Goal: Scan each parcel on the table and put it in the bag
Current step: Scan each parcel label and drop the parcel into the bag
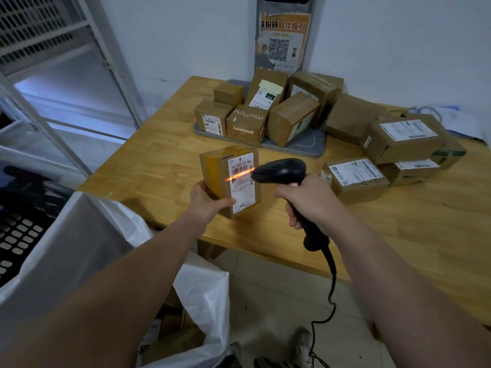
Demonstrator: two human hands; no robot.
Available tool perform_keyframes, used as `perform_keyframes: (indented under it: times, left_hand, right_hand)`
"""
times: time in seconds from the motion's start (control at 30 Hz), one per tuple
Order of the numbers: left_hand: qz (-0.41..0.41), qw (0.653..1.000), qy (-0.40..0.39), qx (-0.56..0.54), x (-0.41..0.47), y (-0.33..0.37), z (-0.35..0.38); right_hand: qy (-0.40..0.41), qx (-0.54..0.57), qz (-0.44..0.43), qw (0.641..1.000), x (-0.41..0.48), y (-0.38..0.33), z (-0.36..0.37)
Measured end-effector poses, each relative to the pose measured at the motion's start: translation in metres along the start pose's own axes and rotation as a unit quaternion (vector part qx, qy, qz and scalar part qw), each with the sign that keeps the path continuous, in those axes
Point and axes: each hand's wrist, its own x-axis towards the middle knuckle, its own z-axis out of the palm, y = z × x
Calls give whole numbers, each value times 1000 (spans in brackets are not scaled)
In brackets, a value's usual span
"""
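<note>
Item one: your left hand point(206, 197) grips a small cardboard parcel point(229, 180) from its lower left edge, thumb laid across the front, holding it upright above the near edge of the wooden bench point(159, 160) with its white shipping label point(243, 181) turned toward you. Item two: your right hand point(309, 199) is wrapped tight around the handle of a black barcode scanner point(281, 172), whose head points left at the parcel; an orange-red scan line point(239, 175) falls across the barcode in the upper part of the label. Item three: the scanner's black cable point(330, 285) drops from the handle base and trails down to the tiled floor. Item four: a white plastic bag point(87, 235) stands open below and left of the bench edge, under your left forearm; some cardboard seems to lie inside it, though the view into it is dim. Item five: a grey tray point(308, 147) at the back of the bench carries a cluster of brown boxes point(291, 118), several touching one another, one printed "moody". Item six: further labelled parcels point(354, 179) sit in a loose group on the right side of the bench, some stacked. Item seven: an orange notice with a QR code point(281, 41) hangs on the wall behind the tray.
</note>
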Motion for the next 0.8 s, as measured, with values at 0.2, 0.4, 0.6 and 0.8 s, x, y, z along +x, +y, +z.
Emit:
perform_keyframes:
  times: [0.2,0.4,0.6,0.8]
  left_hand:
    - [-9,1000,2,5,0,1,2]
    - [-60,998,-28,-18,-5,5,7]
    - [-96,994,-53,-17,-13,-5,13]
    - [-111,991,-64,-36,-16,-7,18]
  right_hand:
    - [12,1,-19,1000,3,4,-1]
    - [74,11,-41,996,9,40,26]
    - [107,114,7,988,17,75,52]
    - [100,117,0,988,23,67,61]
